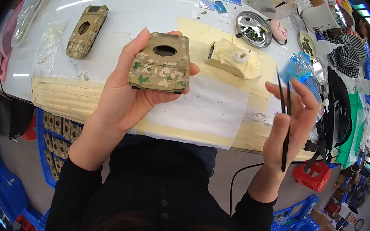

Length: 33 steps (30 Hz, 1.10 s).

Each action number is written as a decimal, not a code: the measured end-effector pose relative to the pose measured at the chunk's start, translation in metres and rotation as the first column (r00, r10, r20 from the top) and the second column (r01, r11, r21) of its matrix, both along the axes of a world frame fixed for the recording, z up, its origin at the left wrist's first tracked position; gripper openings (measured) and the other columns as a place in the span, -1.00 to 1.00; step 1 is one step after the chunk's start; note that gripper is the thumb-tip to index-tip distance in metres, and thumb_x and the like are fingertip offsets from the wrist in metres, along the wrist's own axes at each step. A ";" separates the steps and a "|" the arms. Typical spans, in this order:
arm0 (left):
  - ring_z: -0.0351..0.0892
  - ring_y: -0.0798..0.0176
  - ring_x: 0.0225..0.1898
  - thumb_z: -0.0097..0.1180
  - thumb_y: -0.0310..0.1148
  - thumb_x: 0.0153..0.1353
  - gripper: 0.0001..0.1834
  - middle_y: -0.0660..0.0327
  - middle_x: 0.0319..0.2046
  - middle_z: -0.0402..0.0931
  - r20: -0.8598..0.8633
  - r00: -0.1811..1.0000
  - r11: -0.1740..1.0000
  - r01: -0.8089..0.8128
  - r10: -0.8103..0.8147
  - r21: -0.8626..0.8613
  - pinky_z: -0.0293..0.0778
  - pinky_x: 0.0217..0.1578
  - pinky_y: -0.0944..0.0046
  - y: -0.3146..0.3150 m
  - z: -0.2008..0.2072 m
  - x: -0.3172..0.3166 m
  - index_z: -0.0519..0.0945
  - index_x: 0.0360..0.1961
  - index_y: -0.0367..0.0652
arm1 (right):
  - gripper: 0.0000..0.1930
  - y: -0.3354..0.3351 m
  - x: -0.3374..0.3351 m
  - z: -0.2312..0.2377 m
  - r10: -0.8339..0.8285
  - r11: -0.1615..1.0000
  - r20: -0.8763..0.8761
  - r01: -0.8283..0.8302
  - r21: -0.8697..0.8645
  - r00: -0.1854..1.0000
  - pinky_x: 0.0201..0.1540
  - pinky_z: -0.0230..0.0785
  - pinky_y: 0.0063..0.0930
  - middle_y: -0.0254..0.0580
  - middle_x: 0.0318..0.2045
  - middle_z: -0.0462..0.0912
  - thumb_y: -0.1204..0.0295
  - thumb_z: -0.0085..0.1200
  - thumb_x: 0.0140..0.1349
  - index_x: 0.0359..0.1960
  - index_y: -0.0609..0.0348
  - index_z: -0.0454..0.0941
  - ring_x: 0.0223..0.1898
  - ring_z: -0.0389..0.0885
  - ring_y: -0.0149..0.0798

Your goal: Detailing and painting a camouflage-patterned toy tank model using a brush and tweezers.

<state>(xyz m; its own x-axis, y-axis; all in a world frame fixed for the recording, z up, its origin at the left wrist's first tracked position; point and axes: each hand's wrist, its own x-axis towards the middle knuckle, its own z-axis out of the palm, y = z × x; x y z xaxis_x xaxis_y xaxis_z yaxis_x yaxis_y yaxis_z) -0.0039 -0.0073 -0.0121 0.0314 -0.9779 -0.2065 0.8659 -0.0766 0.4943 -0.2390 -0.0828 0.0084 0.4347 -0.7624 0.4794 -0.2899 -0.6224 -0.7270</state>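
Raised over the table, a camouflage model tank hull (161, 63) rests in my left hand (128, 71), fingers wrapped round its sides. Its top faces up, with a round dark opening and patches of green, tan and white. To the right, my right hand (294, 122) is closed on black tweezers (287, 126), whose tips point away from me and stand apart. I cannot make out anything between the tips. A second camouflage hull (87, 32) lies on the table at the left. Beyond and between my hands sits a block wrapped in cream masking tape (233, 59).
A round metal dish (253, 29) holds small dark green bits, beside a pink oval object (278, 30). White paper (203, 113) covers the table's near edge. Below left, a blue crate (45, 155) carries several hulls. A black bag (336, 109) and green bin (352, 128) stand right.
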 end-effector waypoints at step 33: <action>0.57 0.20 -0.51 -0.48 0.06 0.36 -0.30 -0.21 -0.24 0.46 0.036 0.995 0.989 -0.093 0.089 0.116 0.57 -0.60 0.43 -0.007 0.009 -0.008 0.02 0.28 -0.33 | -0.83 0.008 -0.006 -0.025 0.089 0.794 0.202 -0.192 0.576 0.975 -0.20 0.43 -0.59 -0.11 -0.34 0.60 0.51 0.02 0.25 -0.24 0.42 0.54 -0.31 0.59 -0.36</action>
